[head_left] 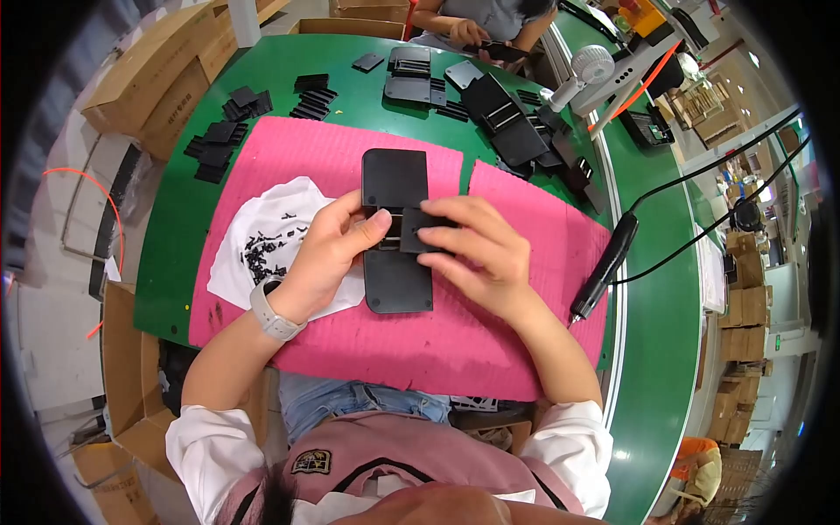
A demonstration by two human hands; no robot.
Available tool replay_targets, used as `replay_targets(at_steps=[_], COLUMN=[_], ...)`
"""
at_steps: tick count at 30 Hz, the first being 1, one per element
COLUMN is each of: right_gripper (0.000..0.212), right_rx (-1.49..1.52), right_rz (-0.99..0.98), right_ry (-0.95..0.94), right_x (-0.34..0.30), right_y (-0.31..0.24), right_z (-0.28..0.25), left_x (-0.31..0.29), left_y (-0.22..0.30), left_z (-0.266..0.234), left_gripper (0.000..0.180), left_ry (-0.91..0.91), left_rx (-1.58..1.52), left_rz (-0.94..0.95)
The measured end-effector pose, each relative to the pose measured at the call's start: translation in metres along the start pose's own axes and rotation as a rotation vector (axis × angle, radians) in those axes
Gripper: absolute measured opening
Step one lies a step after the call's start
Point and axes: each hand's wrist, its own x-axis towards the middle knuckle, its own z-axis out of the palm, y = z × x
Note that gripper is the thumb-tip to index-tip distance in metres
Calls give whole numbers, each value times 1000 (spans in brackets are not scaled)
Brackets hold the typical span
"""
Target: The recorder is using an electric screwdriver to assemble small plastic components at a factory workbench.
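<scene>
A black plastic bracket [397, 282] with two wide end plates and metal rods across its middle lies in front of me over the pink foam mat [350, 359]. My left hand [331, 249] grips its middle from the left, thumb on top near the rods. From the right, my right hand [486, 249] pinches a small black square plate [415, 231] against the middle section; part of this plate is hidden under the fingers. Beside my left hand, a white cloth [236, 223] carries a heap of small black screws [267, 254].
A black electric screwdriver [605, 267] with a cable lies at the mat's right. Black plates and strips [313, 96] lie in groups along the far green table [166, 262]. More black brackets [507, 118] sit at the far right, near a small white fan [588, 70]. Opposite, a person's hands [472, 35] hold a dark part.
</scene>
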Motion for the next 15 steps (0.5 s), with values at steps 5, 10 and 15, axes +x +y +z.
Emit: replay_targets(at_steps=[5, 10, 15], right_gripper=[29, 31, 34], right_rx=[3, 29, -83], right_rz=[0, 45, -22], right_ry=[-90, -60, -89], right_x=[3, 5, 1], right_y=[-1, 0, -12], right_z=[-3, 3, 3], left_x=[-1, -2, -14], left_y=[1, 3, 9], left_z=[3, 7, -5], left_gripper=[41, 38, 30], left_ry=[-86, -87, -130], left_rx=[-1, -20, 100], left_rz=[25, 64, 48])
